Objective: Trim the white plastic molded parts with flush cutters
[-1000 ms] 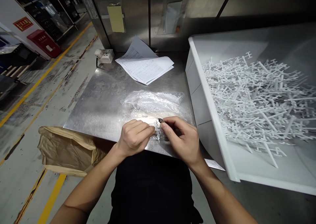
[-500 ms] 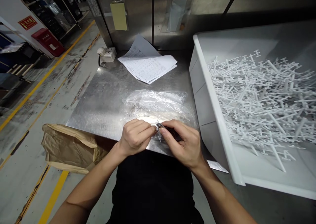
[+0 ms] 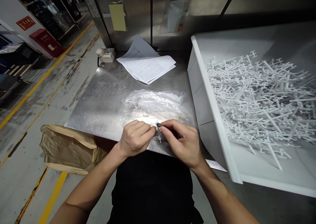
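Observation:
My left hand [image 3: 137, 137] is closed in a pinch on a small white branched plastic piece [image 3: 159, 137], whose lower end hangs below the fingertips. My right hand [image 3: 184, 141] grips a small dark metal tool [image 3: 159, 125] between thumb and forefinger, its tip against the white piece. Most of the tool is hidden inside the palm, so its kind does not show. Just beyond both hands, a clear plastic bag [image 3: 170, 109] with many tiny white parts lies on the metal table [image 3: 91, 98].
A big white tub [image 3: 209, 95] on the right holds a heap of white plastic sprues [image 3: 259, 102]. Printed sheets [image 3: 148, 66] lie at the back near a power socket [image 3: 108, 55]. An open brown paper bag [image 3: 66, 148] stands below the table's left edge.
The whole view has shifted slightly. Both hands keep nearly the same place, with the tool still against the white piece.

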`<state>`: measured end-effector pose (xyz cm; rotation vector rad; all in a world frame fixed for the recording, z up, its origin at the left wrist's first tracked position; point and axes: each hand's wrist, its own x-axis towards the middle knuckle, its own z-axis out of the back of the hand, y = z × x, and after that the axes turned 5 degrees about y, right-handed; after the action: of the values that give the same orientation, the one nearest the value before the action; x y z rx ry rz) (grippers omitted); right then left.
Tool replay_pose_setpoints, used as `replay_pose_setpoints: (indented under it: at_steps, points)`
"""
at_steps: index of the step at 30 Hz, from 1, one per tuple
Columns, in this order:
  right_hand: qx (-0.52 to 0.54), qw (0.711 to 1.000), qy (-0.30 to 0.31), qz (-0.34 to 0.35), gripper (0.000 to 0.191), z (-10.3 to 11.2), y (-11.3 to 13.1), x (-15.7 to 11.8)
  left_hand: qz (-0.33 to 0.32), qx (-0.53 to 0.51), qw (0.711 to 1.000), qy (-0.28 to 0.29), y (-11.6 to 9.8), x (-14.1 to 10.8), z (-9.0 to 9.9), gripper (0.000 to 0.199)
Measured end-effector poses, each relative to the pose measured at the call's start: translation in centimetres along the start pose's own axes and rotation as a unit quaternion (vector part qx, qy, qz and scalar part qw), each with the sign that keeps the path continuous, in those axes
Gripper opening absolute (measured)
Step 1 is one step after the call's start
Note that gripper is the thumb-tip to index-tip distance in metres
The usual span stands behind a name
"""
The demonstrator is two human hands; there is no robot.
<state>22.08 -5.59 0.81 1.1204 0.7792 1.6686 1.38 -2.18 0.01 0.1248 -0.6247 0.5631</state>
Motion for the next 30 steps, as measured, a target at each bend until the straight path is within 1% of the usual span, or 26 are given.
replay_pose_setpoints:
  at_steps: [4,7,10,12,15,19,24,30]
  points:
    - [0.021,0.999,-0.005,-0.024,0.013,0.03,-0.23,0.14,-0.004,0.0,1.0,-0.003,-0.05,-0.02,-0.08,0.01]
    - [0.04,0.998,-0.024,-0.041,0.013,0.07,-0.31,0.2,0.004,-0.004,1.0,-0.011,-0.03,-0.09,-0.11,0.01]
    - [0.042,0.996,-0.058,-0.043,0.011,0.13,-0.25,0.2,0.027,-0.016,0.999,-0.02,0.06,-0.08,0.01,0.014]
    - [0.032,0.997,-0.064,-0.035,0.01,0.15,-0.18,0.19,0.051,-0.031,0.998,-0.029,0.14,-0.01,0.16,0.015]
    - [0.018,0.998,-0.06,-0.023,0.008,0.14,-0.15,0.19,0.088,-0.051,0.994,-0.047,0.23,0.12,0.36,0.017]
    - [0.004,0.998,-0.055,-0.011,0.008,0.1,-0.37,0.13,0.102,-0.059,0.992,-0.052,0.25,0.15,0.42,0.023]
    - [0.005,1.0,-0.022,0.015,0.005,0.07,-0.56,0.08,0.122,-0.097,0.986,-0.057,0.3,0.03,0.44,0.015]
    - [-0.007,0.999,0.003,0.041,0.004,-0.02,-0.38,0.09,0.128,-0.099,0.985,-0.055,0.42,0.0,0.57,0.014]
